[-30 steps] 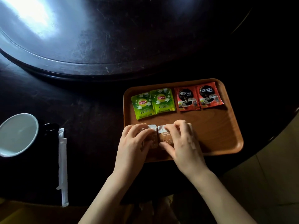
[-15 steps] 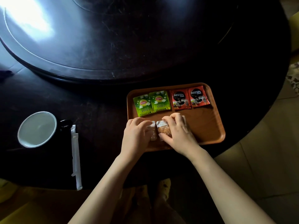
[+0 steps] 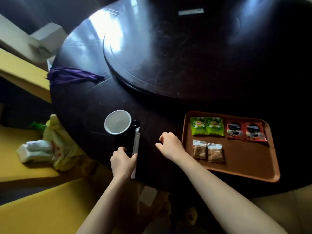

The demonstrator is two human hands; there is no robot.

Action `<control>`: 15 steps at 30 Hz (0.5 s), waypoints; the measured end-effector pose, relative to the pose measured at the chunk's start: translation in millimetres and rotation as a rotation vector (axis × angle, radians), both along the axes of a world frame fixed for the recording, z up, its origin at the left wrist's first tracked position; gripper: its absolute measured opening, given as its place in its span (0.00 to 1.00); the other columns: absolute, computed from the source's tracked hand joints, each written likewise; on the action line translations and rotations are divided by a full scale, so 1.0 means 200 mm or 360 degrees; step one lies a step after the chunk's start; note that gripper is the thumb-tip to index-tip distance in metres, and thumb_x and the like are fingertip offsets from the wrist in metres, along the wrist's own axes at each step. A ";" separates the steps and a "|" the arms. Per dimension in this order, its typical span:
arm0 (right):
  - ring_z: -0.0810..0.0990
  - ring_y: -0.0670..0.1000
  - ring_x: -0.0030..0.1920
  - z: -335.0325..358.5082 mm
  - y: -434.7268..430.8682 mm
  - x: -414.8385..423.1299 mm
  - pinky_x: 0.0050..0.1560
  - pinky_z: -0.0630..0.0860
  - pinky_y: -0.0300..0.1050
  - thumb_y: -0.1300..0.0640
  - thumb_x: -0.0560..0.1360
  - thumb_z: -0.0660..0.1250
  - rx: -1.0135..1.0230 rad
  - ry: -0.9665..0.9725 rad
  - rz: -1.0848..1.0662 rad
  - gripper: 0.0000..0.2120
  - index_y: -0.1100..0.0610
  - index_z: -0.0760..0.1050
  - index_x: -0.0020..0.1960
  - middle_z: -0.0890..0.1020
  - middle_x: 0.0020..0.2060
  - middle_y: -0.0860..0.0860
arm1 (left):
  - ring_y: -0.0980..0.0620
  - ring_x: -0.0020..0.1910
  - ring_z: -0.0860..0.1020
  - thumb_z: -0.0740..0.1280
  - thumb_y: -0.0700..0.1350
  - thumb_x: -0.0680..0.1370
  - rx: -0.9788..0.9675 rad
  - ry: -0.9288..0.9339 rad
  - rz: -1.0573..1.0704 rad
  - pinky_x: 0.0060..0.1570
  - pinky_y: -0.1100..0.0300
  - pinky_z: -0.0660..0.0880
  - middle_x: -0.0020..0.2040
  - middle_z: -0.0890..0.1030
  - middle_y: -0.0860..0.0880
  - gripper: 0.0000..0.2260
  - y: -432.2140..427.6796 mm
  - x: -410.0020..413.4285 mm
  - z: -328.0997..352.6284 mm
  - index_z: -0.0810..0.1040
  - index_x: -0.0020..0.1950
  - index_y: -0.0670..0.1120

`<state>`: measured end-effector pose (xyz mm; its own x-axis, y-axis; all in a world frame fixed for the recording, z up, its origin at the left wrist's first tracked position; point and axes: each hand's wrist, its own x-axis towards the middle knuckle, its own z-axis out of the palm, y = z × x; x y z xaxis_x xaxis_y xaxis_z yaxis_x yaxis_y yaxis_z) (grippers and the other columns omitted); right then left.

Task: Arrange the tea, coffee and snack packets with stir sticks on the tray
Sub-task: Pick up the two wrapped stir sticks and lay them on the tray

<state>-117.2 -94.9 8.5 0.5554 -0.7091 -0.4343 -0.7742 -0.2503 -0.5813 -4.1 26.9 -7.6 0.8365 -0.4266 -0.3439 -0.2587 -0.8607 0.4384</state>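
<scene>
The white paper-wrapped stir sticks lie on the dark round table at lower centre-left of the frame, beside the black mug, well apart from the brown wooden tray. Their long axis runs up-down in the frame, slightly tilted. The left hand is nearer, touching their lower part, its fingers closing; a firm grip I cannot tell. The right hand hovers between sticks and tray, fingers loosely curled, empty.

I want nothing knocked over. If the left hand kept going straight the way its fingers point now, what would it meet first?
The left hand already touches the white wrapped stir sticks. Its fingers point up along the black mug beside them, so the mug's side would probably come first, though depth is unclear.
</scene>
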 end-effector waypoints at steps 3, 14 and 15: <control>0.76 0.61 0.58 -0.01 0.08 0.20 0.55 0.74 0.49 0.51 0.72 0.66 0.0104 0.0062 -0.0049 0.18 0.61 0.74 0.56 0.78 0.57 0.60 | 0.39 0.59 0.75 0.70 0.51 0.70 0.0062 0.0103 -0.0034 0.55 0.50 0.72 0.58 0.77 0.39 0.25 0.01 -0.01 -0.02 0.71 0.60 0.39; 0.80 0.61 0.55 -0.14 0.15 0.44 0.49 0.77 0.48 0.57 0.73 0.66 0.0117 0.0148 -0.0257 0.12 0.63 0.76 0.53 0.81 0.54 0.60 | 0.39 0.56 0.76 0.63 0.41 0.73 0.0196 0.0160 -0.0209 0.48 0.52 0.71 0.55 0.78 0.39 0.11 0.00 0.06 -0.06 0.72 0.54 0.38; 0.81 0.60 0.53 -0.15 0.15 0.44 0.47 0.77 0.47 0.56 0.72 0.66 0.0126 0.0132 -0.0266 0.10 0.63 0.77 0.49 0.82 0.51 0.60 | 0.39 0.55 0.76 0.63 0.41 0.73 0.0218 0.0169 -0.0231 0.48 0.53 0.71 0.55 0.78 0.40 0.11 0.00 0.07 -0.06 0.72 0.54 0.39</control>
